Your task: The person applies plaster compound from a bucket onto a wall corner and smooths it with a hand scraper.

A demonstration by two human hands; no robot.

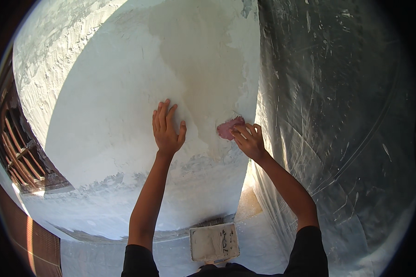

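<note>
A plastered wall (120, 106) fills the middle of the head view, pale at the left with a darker, damp-looking patch (201, 51) at the upper right. My left hand (167, 134) lies against the wall, palm toward it and fingers spread, holding nothing. Near the wall's right edge, my right hand (251, 142) pinches a flat, ragged-edged reddish-pink pad (226, 129) and presses it to the plaster. Whether the pad is a sponge or a scraper, I cannot tell. A little white plaster shows along its top edge.
Dark plastic sheeting (337, 106) hangs to the right of the wall. Below me sits a rectangular tray (214, 242) smeared with plaster, above pale floor sheeting (106, 258). A barred wooden window (21, 147) is at the left, and sunlight strikes rough plaster (46, 74) at upper left.
</note>
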